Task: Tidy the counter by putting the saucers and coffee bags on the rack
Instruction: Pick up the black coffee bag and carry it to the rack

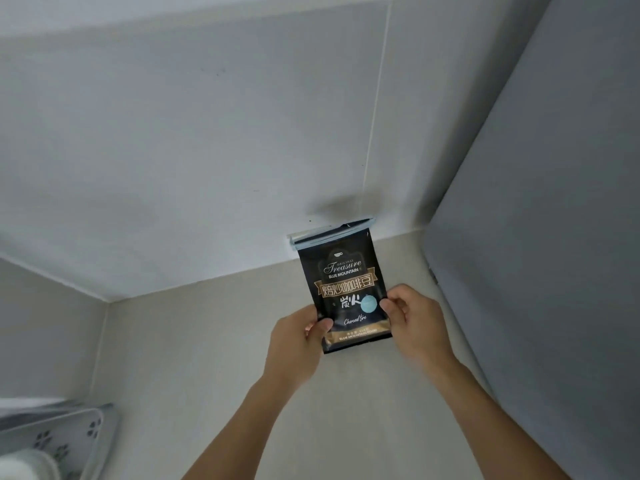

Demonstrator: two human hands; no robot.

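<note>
A black coffee bag (343, 278) with gold and white lettering and a pale blue clip across its top stands upright at the back of the beige counter (214, 368), near the wall. My left hand (298, 337) grips its lower left edge, thumb on the front. My right hand (412, 323) pinches its right edge beside a light blue round sticker. At the bottom left a grey-white plastic rack (69, 434) with paw-print cutouts shows only in part, and a white round saucer-like item (27, 467) lies in it, blurred.
A white tiled wall (207, 150) runs behind the counter. A tall grey panel (554, 237) closes off the right side. Another wall (41, 327) meets the counter at the left corner.
</note>
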